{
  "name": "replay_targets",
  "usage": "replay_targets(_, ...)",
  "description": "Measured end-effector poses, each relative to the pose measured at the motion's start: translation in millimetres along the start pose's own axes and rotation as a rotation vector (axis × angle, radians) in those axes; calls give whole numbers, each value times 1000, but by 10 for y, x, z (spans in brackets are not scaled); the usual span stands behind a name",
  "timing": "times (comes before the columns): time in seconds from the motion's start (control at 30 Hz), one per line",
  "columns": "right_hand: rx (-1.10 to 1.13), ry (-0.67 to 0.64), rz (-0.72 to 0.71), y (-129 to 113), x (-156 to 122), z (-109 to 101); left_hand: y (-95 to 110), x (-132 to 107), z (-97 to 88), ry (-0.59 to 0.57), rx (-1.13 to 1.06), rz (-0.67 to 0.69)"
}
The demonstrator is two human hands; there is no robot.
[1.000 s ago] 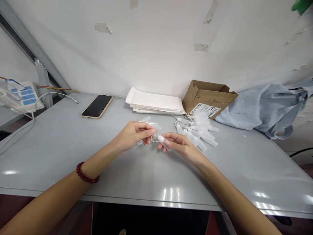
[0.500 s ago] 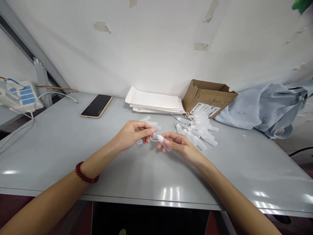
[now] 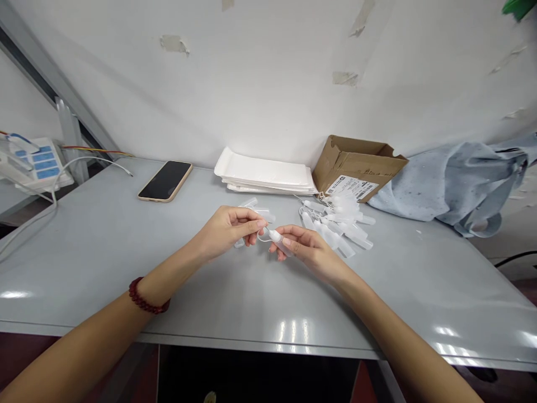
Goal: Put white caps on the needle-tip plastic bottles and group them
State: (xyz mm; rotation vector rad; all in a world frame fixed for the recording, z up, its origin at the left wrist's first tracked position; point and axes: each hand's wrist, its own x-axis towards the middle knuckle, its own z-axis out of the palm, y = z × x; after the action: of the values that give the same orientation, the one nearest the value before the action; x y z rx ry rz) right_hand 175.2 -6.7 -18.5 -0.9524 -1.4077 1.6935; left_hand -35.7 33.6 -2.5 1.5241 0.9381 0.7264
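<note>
My right hand (image 3: 300, 244) is closed around a small translucent squeeze bottle (image 3: 277, 238), its white nozzle tilted up to the left. A thin metal needle shows at the nozzle's tip, close to the left fingertips. From the bottle's neck a thin white strap (image 3: 263, 239) loops to my left hand (image 3: 239, 225). Thumb and finger there pinch the tethered cap end, mostly hidden between them. Behind the left hand lie several clear plastic pieces (image 3: 264, 214), partly covered. A pile of similar bottles (image 3: 339, 226), with straps, lies beyond the right hand.
A stack of white envelopes or sheets (image 3: 266, 170) lies against the wall, beside an open cardboard box (image 3: 356, 168). A phone (image 3: 165, 181) rests at the left, near a white cable (image 3: 54, 193) and a power strip (image 3: 39, 162). Light blue cloth (image 3: 423, 182) is bunched at the right.
Both hands stay nearly in place. The bottle has shifted very slightly, and the needle now shows more clearly between the nozzle and the left fingertips.
</note>
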Motion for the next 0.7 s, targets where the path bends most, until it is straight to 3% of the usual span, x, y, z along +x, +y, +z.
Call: replay_targets(0.7,139,12,-22,90,-26,163,16,5,20,17,48,33)
